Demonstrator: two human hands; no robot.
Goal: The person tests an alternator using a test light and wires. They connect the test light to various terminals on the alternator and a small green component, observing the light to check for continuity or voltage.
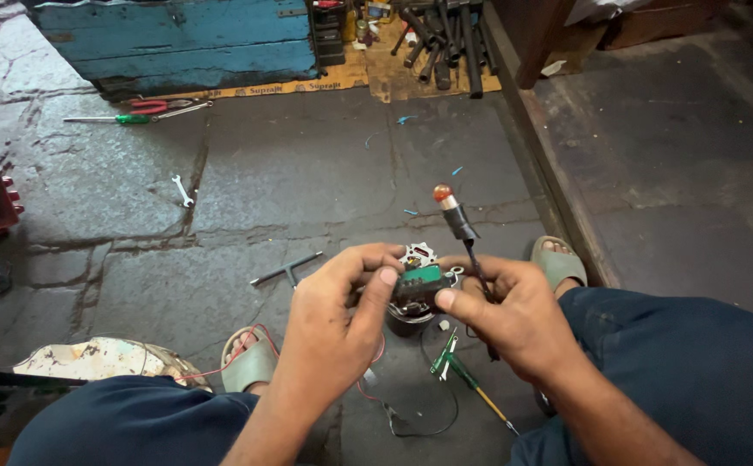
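We are wearing dark blue trousers (696, 380) covering both knees, near left and near right. Our forearms are showing bare, with no sleeves reaching them. We are wearing grey-green open-toed sandals, the left sandal (251, 362) and the right sandal (559, 261).

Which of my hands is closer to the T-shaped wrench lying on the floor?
Left. Your left hand is just right of the T-shaped wrench, gripping the small green part. Your right hand sits farther right, beyond that part, also pinching it.
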